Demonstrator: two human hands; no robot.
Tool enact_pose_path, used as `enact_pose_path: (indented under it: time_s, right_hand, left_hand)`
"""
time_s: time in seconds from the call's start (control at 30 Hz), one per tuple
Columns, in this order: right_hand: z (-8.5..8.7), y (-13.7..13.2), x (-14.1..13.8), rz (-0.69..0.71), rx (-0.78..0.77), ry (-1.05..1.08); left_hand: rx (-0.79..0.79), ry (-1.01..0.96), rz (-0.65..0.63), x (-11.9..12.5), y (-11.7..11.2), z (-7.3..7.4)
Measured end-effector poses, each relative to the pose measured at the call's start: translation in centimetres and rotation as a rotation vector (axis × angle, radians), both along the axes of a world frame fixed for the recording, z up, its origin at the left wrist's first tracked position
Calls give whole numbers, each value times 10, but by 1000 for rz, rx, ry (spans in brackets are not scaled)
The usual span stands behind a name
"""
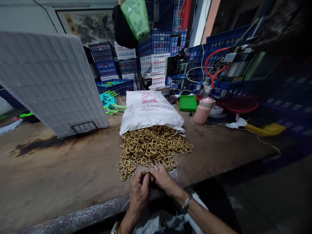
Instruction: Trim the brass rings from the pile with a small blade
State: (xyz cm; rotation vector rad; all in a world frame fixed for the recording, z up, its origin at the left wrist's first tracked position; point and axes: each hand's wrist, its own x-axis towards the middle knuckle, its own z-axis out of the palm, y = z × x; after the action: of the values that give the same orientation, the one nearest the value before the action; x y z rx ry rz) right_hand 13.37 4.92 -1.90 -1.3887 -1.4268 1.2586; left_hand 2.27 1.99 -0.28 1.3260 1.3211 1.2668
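A heap of gold-coloured rings [153, 146] spills from the mouth of a white sack [148, 109] on the table. Just in front of the heap, near the table's front edge, my two hands meet at the fingertips. My left hand [139, 186] is closed in a pinch on what looks like one small ring, mostly covered by the fingers. Held in my right hand [162, 177] is a slim tool [155, 166] with a dark end and a pale part; its exact kind cannot be made out.
On the left stands a large pale ribbed panel [48, 81]. Bright green and blue plastic pieces [109, 102] lie behind it. To the right are a green tray [188, 103], a pink bottle [204, 110] and a yellow scoop-like piece [266, 129]. Stacked crates [156, 63] fill the back.
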Motion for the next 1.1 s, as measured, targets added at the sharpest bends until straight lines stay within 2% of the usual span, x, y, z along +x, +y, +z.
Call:
enact_pose_path:
  time_s: [0.13, 0.3, 0.47, 0.63, 0.73, 0.9, 1.1]
  right_hand:
    - [1, 3, 2, 1, 47, -12]
    - [12, 0, 3, 9, 80, -138]
    - [23, -1, 3, 32, 79, -154]
    - [21, 1, 5, 14, 92, -120]
    - [16, -1, 8, -7, 183, -310]
    - [12, -13, 10, 200, 293, -635]
    - [20, -16, 8, 268, 287, -858]
  left_hand:
    - [-192, -170, -60, 2, 1, -1]
    - [-381, -198, -120, 0, 3, 4]
    - [-370, -337, -165, -3, 3, 0]
    - [-365, -488, -186, -5, -1, -6]
    - [-366, -489, -159, -6, -1, -6]
    - [-360, -402, -137, -5, 1, 0]
    - [-371, -328, -66, -6, 0, -1]
